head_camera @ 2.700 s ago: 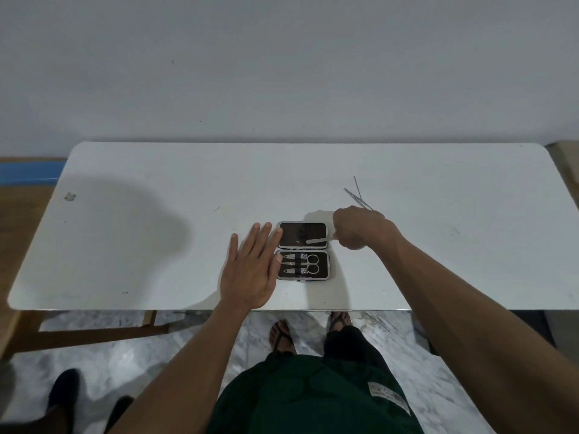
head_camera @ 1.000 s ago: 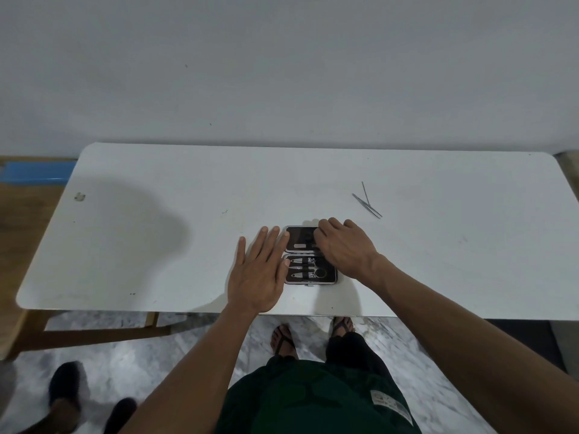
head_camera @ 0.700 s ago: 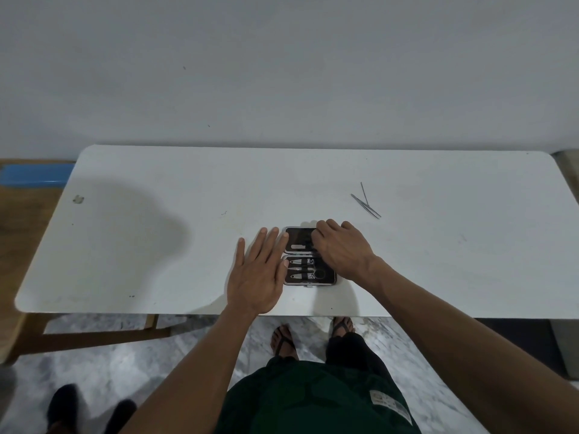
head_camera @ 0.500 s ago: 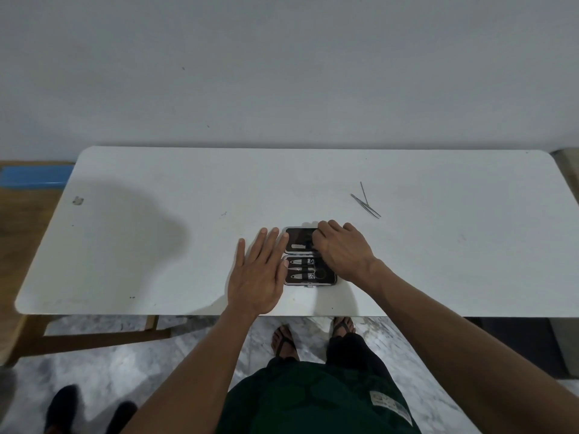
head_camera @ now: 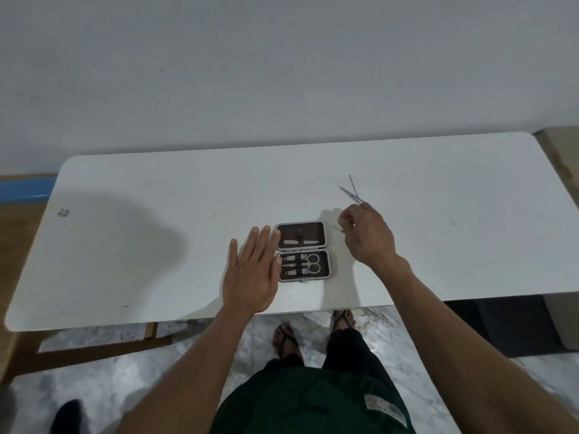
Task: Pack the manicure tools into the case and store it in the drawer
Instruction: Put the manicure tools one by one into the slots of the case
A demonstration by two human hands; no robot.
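Plain indoor room, likely domestic. A white desk (head_camera: 156, 245) is set against a bare wall (head_camera: 282, 73). Marble-patterned floor (head_camera: 109, 371) is seen below.

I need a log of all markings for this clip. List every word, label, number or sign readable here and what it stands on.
No text can be read in this view.
Pale rectangular label on the dark green garment: print too blurred to read.
Small pale sticker on the white table top: too small to tell whether it bears print.
Open black, silver-rimmed manicure case: no lettering shows.
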